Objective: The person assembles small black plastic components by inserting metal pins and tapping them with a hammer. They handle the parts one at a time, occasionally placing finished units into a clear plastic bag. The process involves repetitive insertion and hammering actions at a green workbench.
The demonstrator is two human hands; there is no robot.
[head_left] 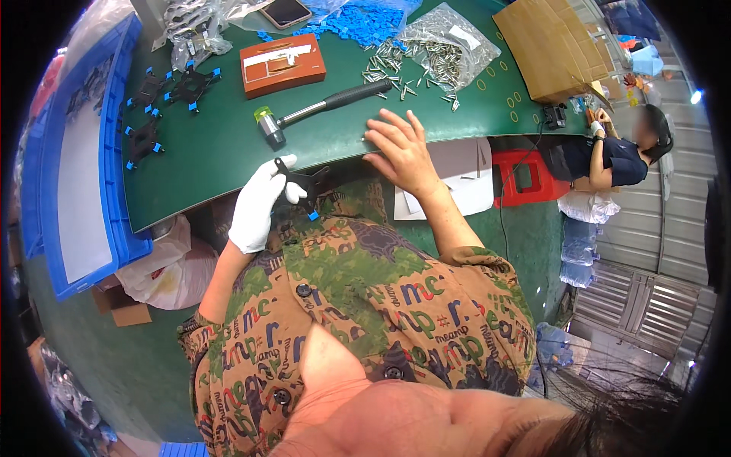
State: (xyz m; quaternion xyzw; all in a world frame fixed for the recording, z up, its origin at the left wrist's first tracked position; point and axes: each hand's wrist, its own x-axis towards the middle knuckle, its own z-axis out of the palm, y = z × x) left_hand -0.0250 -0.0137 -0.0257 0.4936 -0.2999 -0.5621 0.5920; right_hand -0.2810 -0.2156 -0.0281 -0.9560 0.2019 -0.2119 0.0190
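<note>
My left hand (255, 204), in a white glove, is closed on a black four-armed bracket (311, 183) just off the table's near edge. A blue cap sits on the bracket's lower arm; the glove hides part of it. My bare right hand (407, 156) is open over the table edge, fingers apart, palm down. A tiny bright spot shows by its index fingertip, too small to make out. Beyond both hands lies a hammer (350, 96) with a black grip and a yellow-green face. Small metal pins (392, 72) lie loose past its handle, spilling from a clear plastic bag (477, 52).
Capped black brackets (194, 86) lie at the table's left, beside a blue tray (114, 179). An orange-red box (283, 76), blue caps (350, 24) and a phone (285, 11) are farther back. A cardboard box (552, 46), red stool (560, 183) and a co-worker (620, 160) are right.
</note>
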